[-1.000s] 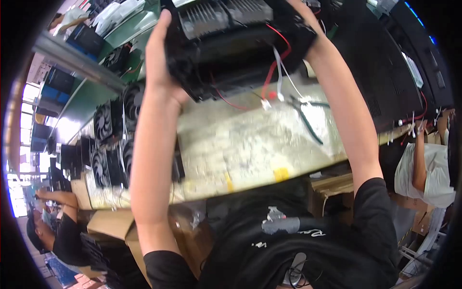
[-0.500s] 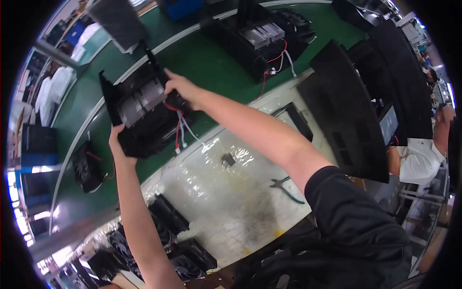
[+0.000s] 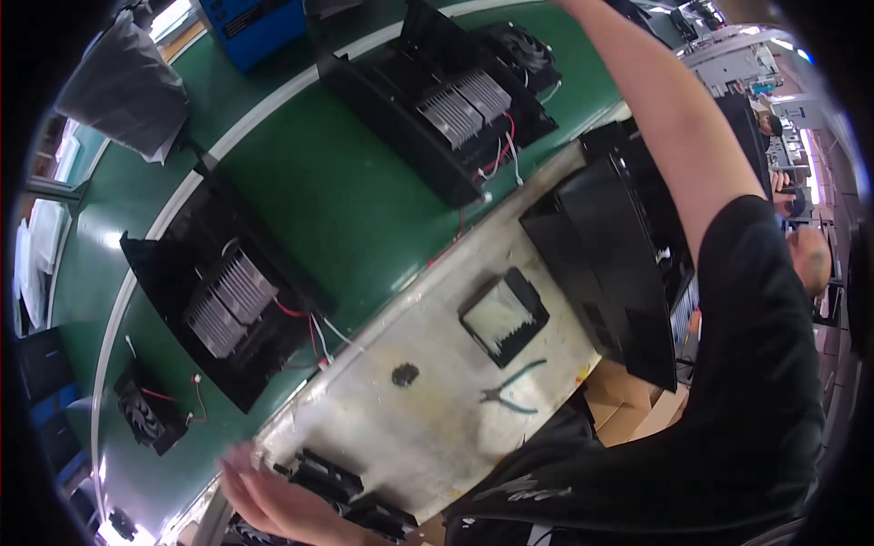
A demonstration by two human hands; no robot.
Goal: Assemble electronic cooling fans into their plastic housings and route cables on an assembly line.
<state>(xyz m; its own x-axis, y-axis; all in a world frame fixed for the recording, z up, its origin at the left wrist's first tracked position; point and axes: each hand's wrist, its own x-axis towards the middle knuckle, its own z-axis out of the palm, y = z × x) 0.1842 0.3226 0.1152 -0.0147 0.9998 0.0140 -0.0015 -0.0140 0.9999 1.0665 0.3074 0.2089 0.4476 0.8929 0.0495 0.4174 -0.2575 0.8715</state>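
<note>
My left hand (image 3: 264,496), smeared by motion, is at the lower left beside black fan parts (image 3: 323,475) at the worktop's edge. Its fingers are too blurred to read. My right arm stretches to the top edge, and the right hand lies outside the picture. On the green conveyor belt rests a black housing (image 3: 168,268) with a finned metal heatsink (image 3: 232,305) and red and white wires, untouched. Farther off sits a similar black housing (image 3: 360,91) with its own heatsink (image 3: 464,109) and a fan (image 3: 526,50).
Pliers (image 3: 514,389), a black frame (image 3: 503,317) and a small dark piece (image 3: 404,374) lie on the pale worktop (image 3: 437,446). A loose fan (image 3: 141,414) sits on the belt. Large black housings (image 3: 601,264) stand at the right, above a cardboard box (image 3: 619,400). Another person's hand (image 3: 810,259) shows at far right.
Both hands have let go of the nearer housing, which now rests on the belt. My left hand moved down toward the near left; my right arm swung up to the far right. The view shifted.
</note>
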